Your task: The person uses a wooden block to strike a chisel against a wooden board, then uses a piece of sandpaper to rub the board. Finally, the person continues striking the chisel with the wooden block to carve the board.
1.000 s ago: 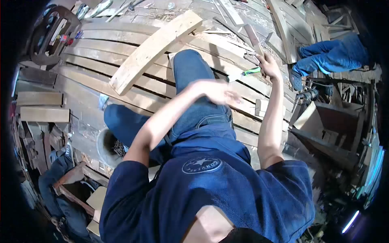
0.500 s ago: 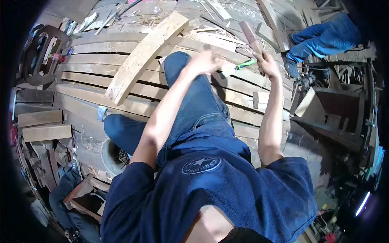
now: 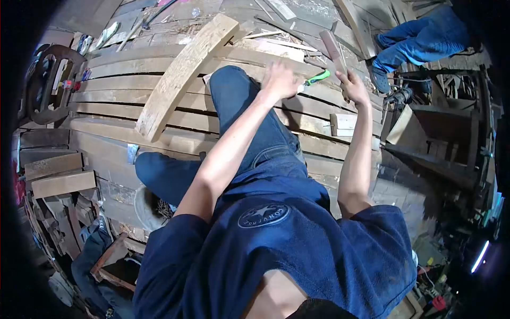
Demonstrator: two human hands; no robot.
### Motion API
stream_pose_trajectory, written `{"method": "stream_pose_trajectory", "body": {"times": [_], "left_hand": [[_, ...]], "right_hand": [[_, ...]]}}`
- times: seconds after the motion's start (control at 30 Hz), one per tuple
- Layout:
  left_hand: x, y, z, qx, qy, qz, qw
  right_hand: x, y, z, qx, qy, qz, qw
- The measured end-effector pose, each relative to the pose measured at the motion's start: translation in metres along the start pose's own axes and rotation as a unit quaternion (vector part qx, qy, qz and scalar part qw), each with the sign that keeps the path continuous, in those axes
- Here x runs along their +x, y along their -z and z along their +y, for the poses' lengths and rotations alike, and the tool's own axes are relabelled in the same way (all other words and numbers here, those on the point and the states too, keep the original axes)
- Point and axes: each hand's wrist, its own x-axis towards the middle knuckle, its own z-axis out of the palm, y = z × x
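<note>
My right hand [image 3: 353, 87] is closed around a flat wooden piece [image 3: 333, 49] that points up and away from me. My left hand [image 3: 280, 81] is over the slats just beyond my knee, blurred at the fingertips, so its grip is unclear. A green-handled tool [image 3: 317, 78] lies between my two hands, its pale end close to my left fingers. Beyond my knee, a thick wooden beam [image 3: 183, 74] rests diagonally across the slatted floor [image 3: 119, 97]. A small wooden block [image 3: 344, 124] sits on the slats beside my right forearm.
A bucket of nails [image 3: 149, 208] stands by my left thigh. Stacked boards [image 3: 64, 184] are at the left. Another person's legs [image 3: 419, 47] are at the upper right, and more legs [image 3: 90, 266] at the lower left. An open wooden box [image 3: 441, 133] stands at the right.
My left hand has moved forward from above my lap to beside the green-handled tool. My right hand still holds the flat wooden piece. The view has shifted slightly.
</note>
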Motion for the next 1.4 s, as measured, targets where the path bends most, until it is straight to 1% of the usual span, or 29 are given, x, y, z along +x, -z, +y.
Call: {"method": "stream_pose_trajectory", "body": {"times": [0.13,0.17,0.2,0.27,0.3,0.33,0.37,0.4,0.43,0.5,0.53,0.6,0.67,0.73,0.77,0.83,0.87,0.9,0.93,0.97,1.0,1.03,1.07,1.13,1.2,1.3,1.33,1.37,1.4], "left_hand": [[-0.013,-0.037,0.032,0.086,0.202,-0.129,0.967],[0.019,-0.06,0.03,-0.053,0.178,-0.19,0.964],[0.03,-0.067,0.047,-0.197,0.147,-0.249,0.937],[0.04,-0.05,0.042,-0.288,-0.15,-0.281,0.903],[0.016,-0.022,0.048,-0.329,-0.069,-0.22,0.916],[0.009,-0.005,0.03,-0.245,-0.056,-0.068,0.965],[0.002,0.01,0.011,-0.151,-0.011,0.079,0.985],[-0.014,0.025,0.003,-0.093,0.102,0.212,0.967],[-0.039,0.034,0.006,0.057,0.216,0.377,0.899],[-0.05,-0.002,0.02,0.176,0.242,0.142,0.943],[-0.052,-0.02,0.024,0.231,0.25,0.02,0.94],[-0.006,-0.046,0.009,0.014,0.159,-0.144,0.977],[0.009,-0.07,0.036,-0.082,0.116,-0.215,0.966],[0.001,-0.059,0.033,0.003,0.058,-0.116,0.992],[-0.008,-0.05,0.018,-0.095,0.013,-0.079,0.992],[-0.037,-0.016,0.006,-0.108,0.051,0.061,0.991],[-0.041,-0.007,-0.015,-0.039,0.083,0.173,0.981],[-0.068,0.015,-0.014,-0.069,0.156,0.234,0.957],[-0.095,0.032,-0.014,-0.013,0.159,0.338,0.928],[-0.102,0.025,-0.036,0.092,0.207,0.476,0.849],[-0.106,0.016,-0.058,0.169,0.27,0.533,0.784],[-0.112,0.003,-0.079,0.198,0.291,0.551,0.757],[-0.116,-0.015,-0.098,0.148,0.334,0.456,0.812],[-0.126,-0.028,-0.103,0.03,0.298,0.463,0.834],[-0.127,-0.031,-0.098,0.028,0.305,0.463,0.832],[-0.124,-0.033,-0.075,0.051,0.328,0.465,0.821],[-0.116,-0.044,-0.059,0.1,0.327,0.477,0.81],[-0.123,-0.037,-0.014,0.148,0.357,0.373,0.843],[-0.111,-0.055,-0.002,0.216,0.308,0.334,0.864]], "right_hand": [[-0.002,-0.007,0.007,0.016,-0.006,-0.012,1.0],[0.004,-0.007,0.01,0.017,-0.004,-0.021,1.0],[-0.002,-0.009,0.001,0.021,-0.015,-0.026,0.999],[0.002,-0.009,0.009,-0.015,0.012,-0.02,1.0],[-0.001,-0.006,0.005,-0.005,0.008,-0.013,1.0],[-0.007,-0.005,-0.003,0.005,0.003,-0.008,1.0],[-0.012,-0.005,-0.006,0.014,-0.002,-0.005,1.0],[-0.009,-0.003,0.0,0.029,0.0,-0.008,1.0],[-0.008,-0.002,0.0,0.028,0.007,-0.005,1.0],[-0.005,-0.003,-0.003,0.035,0.01,0.001,0.999],[-0.003,-0.006,-0.003,0.043,0.003,0.004,0.999],[0.0,-0.012,-0.003,0.047,-0.006,0.007,0.999],[0.002,-0.02,-0.002,0.033,-0.008,0.002,0.999],[0.008,-0.023,0.002,0.007,0.034,-0.024,0.999],[0.008,-0.025,0.004,0.011,0.021,-0.02,1.0],[0.0,-0.027,-0.009,0.027,0.012,-0.036,0.999],[0.002,-0.029,-0.007,0.036,0.01,-0.039,0.999],[0.004,-0.031,-0.002,0.046,0.007,-0.041,0.998],[0.006,-0.033,0.002,0.057,0.004,-0.043,0.997],[0.01,-0.034,0.003,0.048,-0.013,-0.056,0.997],[0.012,-0.039,0.005,0.047,-0.01,-0.048,0.998],[0.013,-0.045,0.008,0.046,-0.007,-0.039,0.998],[0.013,-0.048,0.011,0.043,-0.007,-0.029,0.999],[0.016,-0.054,0.01,0.036,-0.012,-0.055,0.998],[0.013,-0.058,0.004,0.011,-0.006,-0.061,0.998],[0.015,-0.065,0.006,0.043,-0.005,-0.073,0.996],[0.016,-0.063,0.004,0.045,-0.007,-0.07,0.997],[0.016,-0.062,0.003,0.047,-0.01,-0.068,0.997],[0.016,-0.062,0.004,0.05,-0.013,-0.066,0.996]]}}
